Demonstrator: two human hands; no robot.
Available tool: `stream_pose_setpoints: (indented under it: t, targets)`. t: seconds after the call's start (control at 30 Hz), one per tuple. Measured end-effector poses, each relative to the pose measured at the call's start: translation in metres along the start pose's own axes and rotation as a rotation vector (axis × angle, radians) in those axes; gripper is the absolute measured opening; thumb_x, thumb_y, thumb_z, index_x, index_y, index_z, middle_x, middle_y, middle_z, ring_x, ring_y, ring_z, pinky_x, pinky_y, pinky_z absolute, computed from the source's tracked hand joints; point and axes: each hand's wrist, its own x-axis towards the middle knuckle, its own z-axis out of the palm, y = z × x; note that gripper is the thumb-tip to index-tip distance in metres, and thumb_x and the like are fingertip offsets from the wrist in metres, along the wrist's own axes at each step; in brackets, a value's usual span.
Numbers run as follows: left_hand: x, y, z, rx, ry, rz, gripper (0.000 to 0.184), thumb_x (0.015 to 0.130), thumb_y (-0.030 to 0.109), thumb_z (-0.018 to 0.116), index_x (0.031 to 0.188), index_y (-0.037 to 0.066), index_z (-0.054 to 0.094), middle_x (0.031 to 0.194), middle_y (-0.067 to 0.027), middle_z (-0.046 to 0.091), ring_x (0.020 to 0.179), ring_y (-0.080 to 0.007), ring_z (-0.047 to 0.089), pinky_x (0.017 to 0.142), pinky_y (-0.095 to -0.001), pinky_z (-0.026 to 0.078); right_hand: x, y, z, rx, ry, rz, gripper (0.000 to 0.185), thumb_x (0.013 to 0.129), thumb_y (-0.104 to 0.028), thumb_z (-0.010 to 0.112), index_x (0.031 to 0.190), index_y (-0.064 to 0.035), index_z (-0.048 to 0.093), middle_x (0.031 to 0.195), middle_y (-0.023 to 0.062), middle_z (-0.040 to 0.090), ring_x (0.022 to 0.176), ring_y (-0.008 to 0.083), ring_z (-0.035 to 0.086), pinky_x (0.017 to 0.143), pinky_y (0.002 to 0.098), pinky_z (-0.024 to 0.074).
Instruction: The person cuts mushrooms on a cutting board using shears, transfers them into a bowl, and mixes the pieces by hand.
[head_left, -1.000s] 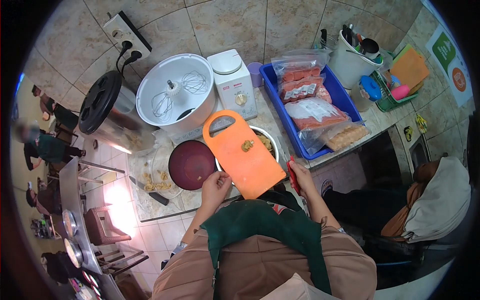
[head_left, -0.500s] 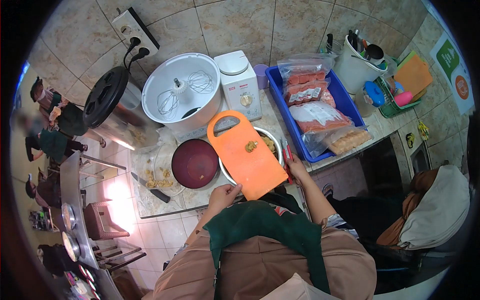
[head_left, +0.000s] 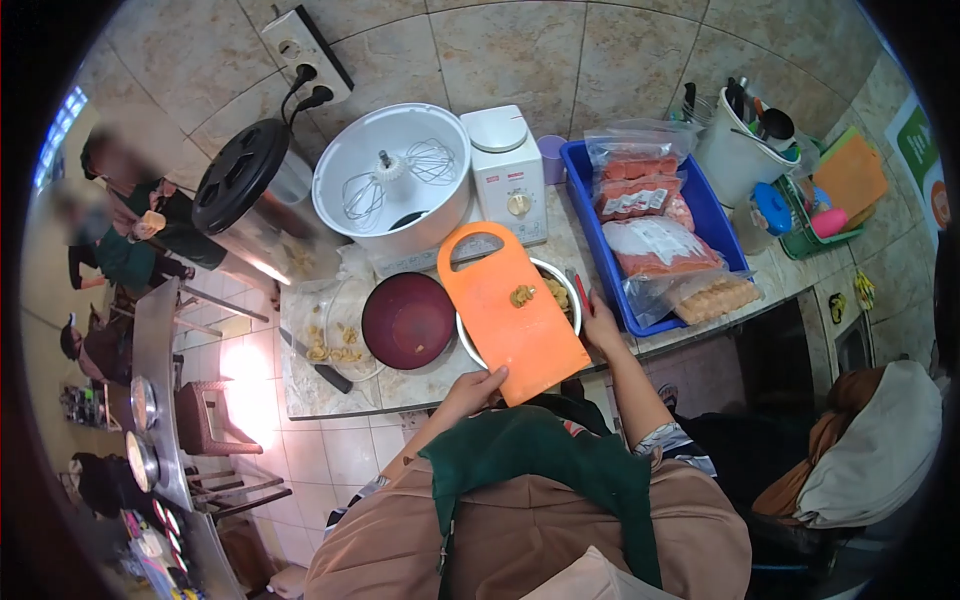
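An orange cutting board lies tilted over a white bowl, hiding much of it. On the board sits a small yellowish-brown lump, and similar pieces show in the bowl. My left hand is closed on the board's lower left corner. At the bowl's right side, my right hand is closed around a slim red-handled tool; its kind is unclear. Left of the bowl stands a dark red bowl. Beyond it, yellowish scraps lie beside a black-handled knife.
A white mixer with a whisk bowl stands behind. To the right is a blue tray of packed meat, then a utensil bucket. A tall lidded container stands left. Another person is near on the right.
The view has shifted, so the counter appears farther right. Less of the red tool shows by my right hand. The board and my left hand keep about the same place over the bowl.
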Motion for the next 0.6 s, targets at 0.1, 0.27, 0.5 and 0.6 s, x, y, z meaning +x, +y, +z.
stream_pose_setpoints:
  t: [0.1, 0.27, 0.5, 0.6]
  targets:
    - [-0.002, 0.007, 0.011, -0.075, 0.009, -0.036, 0.035, 0.083, 0.036, 0.055, 0.081, 0.001, 0.059, 0.059, 0.0003, 0.052, 0.044, -0.005, 0.043, 0.04, -0.0167, 0.031, 0.004, 0.007, 0.001, -0.146, 0.023, -0.082, 0.049, 0.084, -0.01, 0.046, 0.129, 0.0001, 0.03, 0.125, 0.0211, 0.04, 0.115, 0.0302, 0.041, 0.095, 0.0306, 0.0309]
    - [0.004, -0.009, 0.016, -0.138, 0.024, 0.089, 0.03, 0.084, 0.029, 0.056, 0.092, 0.0, 0.059, 0.065, -0.0007, 0.055, 0.048, -0.0052, 0.045, 0.043, -0.0171, 0.034, -0.028, -0.038, -0.005, -0.121, 0.163, -0.569, 0.037, 0.083, -0.013, 0.046, 0.118, -0.0028, 0.046, 0.123, 0.0221, 0.04, 0.111, 0.0358, 0.041, 0.093, 0.0361, 0.0331]
    - [-0.008, -0.014, 0.023, -0.371, 0.104, 0.435, 0.024, 0.082, 0.014, 0.058, 0.097, -0.005, 0.059, 0.093, -0.0053, 0.059, 0.081, -0.0113, 0.055, 0.073, -0.0226, 0.043, -0.032, -0.078, 0.035, -0.424, -0.095, -0.951, 0.031, 0.079, -0.015, 0.053, 0.109, -0.0104, 0.056, 0.123, 0.0142, 0.044, 0.114, 0.0344, 0.04, 0.094, 0.04, 0.0332]
    - [-0.013, -0.009, 0.021, -0.323, 0.223, 0.655, 0.022, 0.08, 0.008, 0.056, 0.096, -0.007, 0.058, 0.097, -0.0058, 0.056, 0.086, -0.0124, 0.054, 0.076, -0.0234, 0.042, -0.022, -0.073, 0.041, -0.395, -0.152, -0.95, 0.027, 0.079, -0.016, 0.054, 0.104, -0.0088, 0.059, 0.117, 0.0144, 0.05, 0.11, 0.0328, 0.044, 0.092, 0.0387, 0.0357]
